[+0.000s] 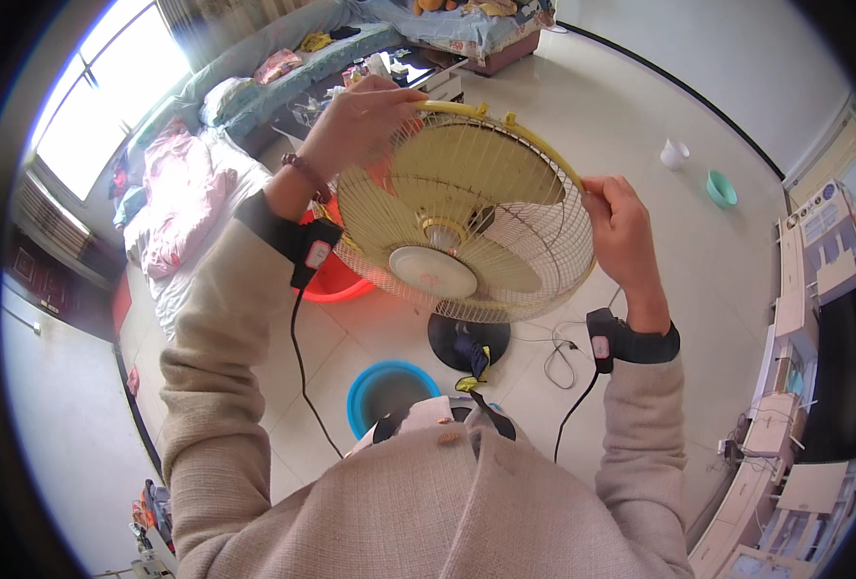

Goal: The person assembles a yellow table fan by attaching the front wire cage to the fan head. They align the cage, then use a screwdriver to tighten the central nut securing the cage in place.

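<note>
In front of me is an electric fan's head, its yellowish wire fan guard [563,256] enclosing pale yellow blades [375,207] and a white round centre cap [434,271]. My left hand [365,125], slightly blurred, is closed at the upper left of the guard, fingertips on its yellow rim. On the right side, my right hand [619,227] pinches the same rim between thumb and fingers. Small yellow clips [510,119] stick up from the rim between my hands. Below the head is the fan's round black base [455,338], with a dark and yellow cloth [471,352] at it.
A blue basin [358,391] of water stands near my legs, and a red basin [336,282] sits behind the fan's left side. A loose cable [555,362] lies on the tiles. Farther right are a green bowl [721,189] and a white bucket [674,154].
</note>
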Demonstrator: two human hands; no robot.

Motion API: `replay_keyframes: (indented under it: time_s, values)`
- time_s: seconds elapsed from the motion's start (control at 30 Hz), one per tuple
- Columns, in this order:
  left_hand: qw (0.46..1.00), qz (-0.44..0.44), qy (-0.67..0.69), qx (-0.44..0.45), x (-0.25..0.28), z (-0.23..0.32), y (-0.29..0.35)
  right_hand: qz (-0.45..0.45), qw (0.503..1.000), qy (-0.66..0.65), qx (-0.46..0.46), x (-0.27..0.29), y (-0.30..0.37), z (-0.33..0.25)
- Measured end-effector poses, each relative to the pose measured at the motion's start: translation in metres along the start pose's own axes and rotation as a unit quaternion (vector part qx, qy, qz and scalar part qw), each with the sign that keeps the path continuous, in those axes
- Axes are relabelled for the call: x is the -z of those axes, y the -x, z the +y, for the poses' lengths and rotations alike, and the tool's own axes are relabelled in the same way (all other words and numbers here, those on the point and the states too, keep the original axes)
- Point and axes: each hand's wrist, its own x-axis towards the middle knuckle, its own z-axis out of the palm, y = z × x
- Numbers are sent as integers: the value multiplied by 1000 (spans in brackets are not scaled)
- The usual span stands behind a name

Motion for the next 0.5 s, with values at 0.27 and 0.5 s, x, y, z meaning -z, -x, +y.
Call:
replay_keyframes:
  time_s: [0.27, 0.5]
  values:
    - [990, -9, -132, -54, -14, 17, -21, 5, 1000, -26, 3, -1, 0, 4]
    - [988, -22, -140, -66, -22, 29, -27, 6, 1000, -19, 4, 1, 0, 7]
